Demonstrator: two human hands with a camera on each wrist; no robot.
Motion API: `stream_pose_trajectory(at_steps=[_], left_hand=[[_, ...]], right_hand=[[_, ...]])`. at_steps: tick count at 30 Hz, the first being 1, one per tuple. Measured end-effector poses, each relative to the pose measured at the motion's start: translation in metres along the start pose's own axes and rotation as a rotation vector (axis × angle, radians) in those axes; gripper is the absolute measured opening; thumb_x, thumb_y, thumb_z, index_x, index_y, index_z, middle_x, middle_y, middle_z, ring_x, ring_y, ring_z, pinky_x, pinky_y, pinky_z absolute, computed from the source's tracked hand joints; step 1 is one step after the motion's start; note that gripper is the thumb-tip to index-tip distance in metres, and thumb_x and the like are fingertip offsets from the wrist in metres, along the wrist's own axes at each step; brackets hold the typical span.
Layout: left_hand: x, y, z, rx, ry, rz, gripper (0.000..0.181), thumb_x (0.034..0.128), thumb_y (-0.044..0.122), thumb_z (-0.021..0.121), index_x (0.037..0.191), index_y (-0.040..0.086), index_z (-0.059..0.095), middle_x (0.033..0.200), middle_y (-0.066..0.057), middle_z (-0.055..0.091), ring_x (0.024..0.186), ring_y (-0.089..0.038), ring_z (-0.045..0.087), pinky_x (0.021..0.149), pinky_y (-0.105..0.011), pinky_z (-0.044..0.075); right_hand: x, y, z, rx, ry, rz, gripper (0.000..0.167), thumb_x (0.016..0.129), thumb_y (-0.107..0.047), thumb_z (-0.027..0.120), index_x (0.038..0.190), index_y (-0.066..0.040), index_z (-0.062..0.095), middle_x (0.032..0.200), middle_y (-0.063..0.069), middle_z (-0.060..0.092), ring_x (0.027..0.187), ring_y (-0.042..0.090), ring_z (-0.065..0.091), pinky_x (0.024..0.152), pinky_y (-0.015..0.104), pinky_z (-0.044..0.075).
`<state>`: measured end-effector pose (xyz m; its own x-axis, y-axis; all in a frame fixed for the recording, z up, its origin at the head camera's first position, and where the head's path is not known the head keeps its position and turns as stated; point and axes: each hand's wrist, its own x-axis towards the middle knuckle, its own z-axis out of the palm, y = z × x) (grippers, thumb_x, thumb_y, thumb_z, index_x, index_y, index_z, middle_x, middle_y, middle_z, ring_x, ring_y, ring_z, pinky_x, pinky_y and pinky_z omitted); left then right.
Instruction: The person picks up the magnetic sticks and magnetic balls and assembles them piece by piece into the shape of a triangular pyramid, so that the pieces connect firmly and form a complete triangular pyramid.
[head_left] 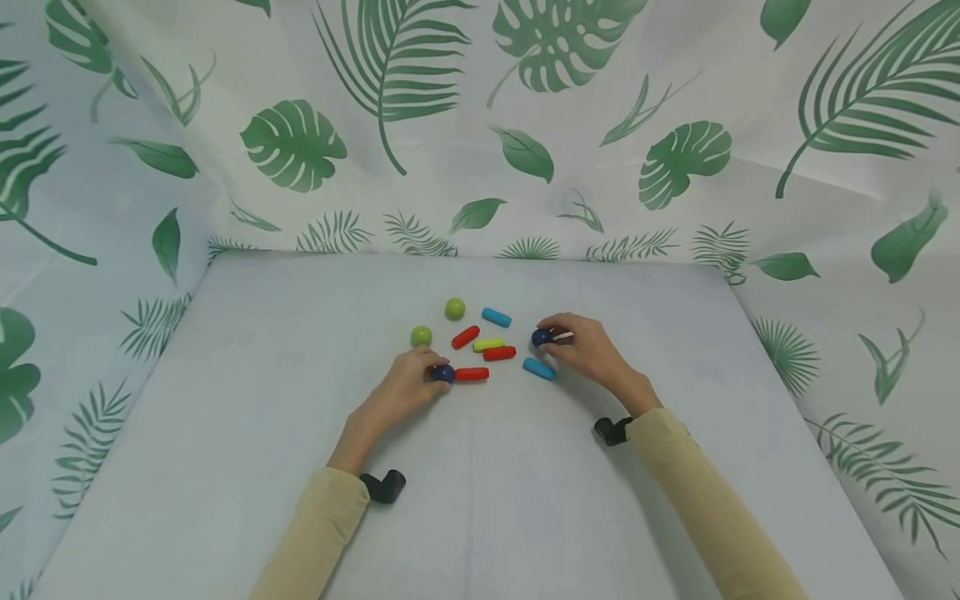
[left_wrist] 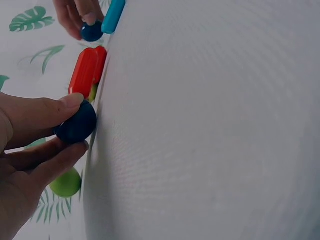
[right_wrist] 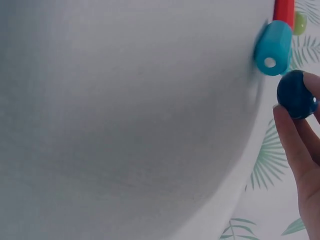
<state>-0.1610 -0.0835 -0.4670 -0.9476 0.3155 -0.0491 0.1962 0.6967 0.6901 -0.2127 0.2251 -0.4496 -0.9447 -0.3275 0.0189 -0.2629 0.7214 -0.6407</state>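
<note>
My left hand (head_left: 405, 383) pinches a dark blue ball (left_wrist: 77, 123) between thumb and fingertips, low over the table. Against or just beside that ball lies the end of a red rod (head_left: 472, 374). My right hand (head_left: 588, 346) pinches a second dark blue ball (right_wrist: 296, 95). In the head view a short white piece (head_left: 562, 335) shows between this ball and the palm; whether it is fixed to the ball I cannot tell. Close by the right hand is a blue rod (head_left: 539, 368), whose end in the right wrist view has a white round spot.
Between the hands lie two more red rods (head_left: 466, 337) (head_left: 499, 353) and a yellow-green rod (head_left: 489, 344). Farther back are another blue rod (head_left: 497, 317) and two green balls (head_left: 455, 308) (head_left: 422, 336). A leaf-printed cloth (head_left: 450, 192) borders the white table (head_left: 480, 508).
</note>
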Motion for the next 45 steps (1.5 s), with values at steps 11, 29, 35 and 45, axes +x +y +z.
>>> stream_pose_trajectory(at_steps=[11, 29, 35, 45], left_hand=[[0.000, -0.002, -0.001, 0.008, 0.005, 0.003, 0.041, 0.0882, 0.006, 0.080, 0.127, -0.001, 0.070, 0.118, -0.014, 0.065, 0.110, -0.027, 0.065, 0.101, -0.040, 0.057], [0.001, -0.001, -0.001, 0.016, -0.007, 0.003, 0.040, 0.0884, 0.007, 0.080, 0.127, -0.001, 0.070, 0.117, -0.014, 0.065, 0.106, -0.026, 0.065, 0.099, -0.039, 0.057], [0.001, -0.001, 0.000, 0.021, -0.003, 0.009, 0.040, 0.0885, 0.007, 0.080, 0.126, -0.001, 0.070, 0.117, -0.014, 0.065, 0.106, -0.026, 0.066, 0.098, -0.039, 0.058], [0.001, -0.003, -0.001, 0.009, -0.002, 0.013, 0.040, 0.0886, 0.008, 0.080, 0.127, -0.001, 0.070, 0.118, -0.014, 0.066, 0.108, -0.026, 0.066, 0.098, -0.038, 0.058]], right_hand=[[-0.003, -0.010, -0.002, 0.124, -0.095, 0.025, 0.036, 0.095, -0.019, 0.076, 0.129, -0.009, 0.069, 0.125, 0.011, 0.070, 0.115, 0.029, 0.068, 0.101, 0.046, 0.057], [-0.007, -0.030, 0.011, 0.185, -0.249, 0.028, 0.038, 0.093, -0.018, 0.077, 0.129, -0.011, 0.068, 0.126, 0.007, 0.070, 0.118, 0.026, 0.067, 0.100, 0.044, 0.058], [-0.006, -0.037, 0.019, 0.123, -0.267, -0.036, 0.035, 0.092, -0.016, 0.078, 0.125, -0.012, 0.071, 0.126, 0.006, 0.071, 0.113, 0.025, 0.069, 0.096, 0.041, 0.060], [-0.004, -0.042, 0.029, 0.076, -0.292, -0.081, 0.032, 0.091, -0.009, 0.078, 0.122, -0.010, 0.073, 0.121, 0.007, 0.073, 0.106, 0.021, 0.069, 0.096, 0.039, 0.060]])
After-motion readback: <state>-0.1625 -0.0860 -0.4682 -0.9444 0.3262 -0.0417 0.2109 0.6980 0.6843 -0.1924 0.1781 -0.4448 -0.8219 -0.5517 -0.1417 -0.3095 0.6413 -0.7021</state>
